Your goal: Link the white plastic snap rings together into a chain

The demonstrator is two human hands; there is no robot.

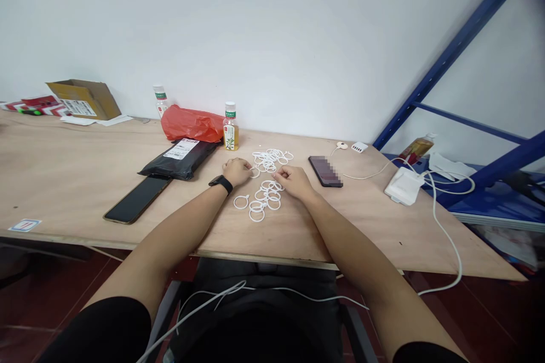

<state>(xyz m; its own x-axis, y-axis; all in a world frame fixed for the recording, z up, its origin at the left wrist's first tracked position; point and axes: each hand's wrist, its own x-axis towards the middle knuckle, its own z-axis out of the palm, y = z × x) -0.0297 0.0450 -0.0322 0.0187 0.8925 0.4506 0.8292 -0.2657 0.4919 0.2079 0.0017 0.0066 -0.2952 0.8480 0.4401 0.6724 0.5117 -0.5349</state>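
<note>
Several white plastic rings (263, 199) lie in a near heap on the plywood table (76, 181), with a second heap of rings (270, 159) a little farther back. My left hand (237, 171), a black watch on its wrist, is closed in a pinch on a white ring at the edge of the far heap. My right hand (294, 180) rests curled on the table just right of the near heap, its fingertips pinched at a ring there.
A dark phone (137, 199) and a black parcel (179, 157) lie to the left, with a red bag (191, 123) and two bottles (230, 126) behind. A second phone (325, 171), white charger (403, 186) and cables sit right. A cardboard box (84, 98) stands far left; blue shelving (468, 119) on the right.
</note>
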